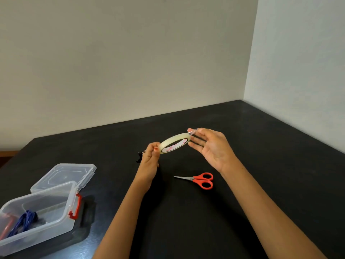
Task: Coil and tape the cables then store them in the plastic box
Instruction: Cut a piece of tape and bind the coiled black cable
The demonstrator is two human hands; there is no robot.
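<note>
Tape roll (174, 143) held above tabletop (261, 184), left hand (150, 157) fingers pinching its rim plus black cable (139, 156), right hand (211, 146) fingers pinching its loose end.

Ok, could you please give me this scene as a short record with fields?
left hand: pinches the tape roll at its left edge
right hand: pinches the tape end, lifted off the roll
black cable: partly visible behind the left hand; grip unclear
scissors: closed, red handles, lying on the table
plastic box: open, at left, blue cable inside
lid: lying behind the box
</note>
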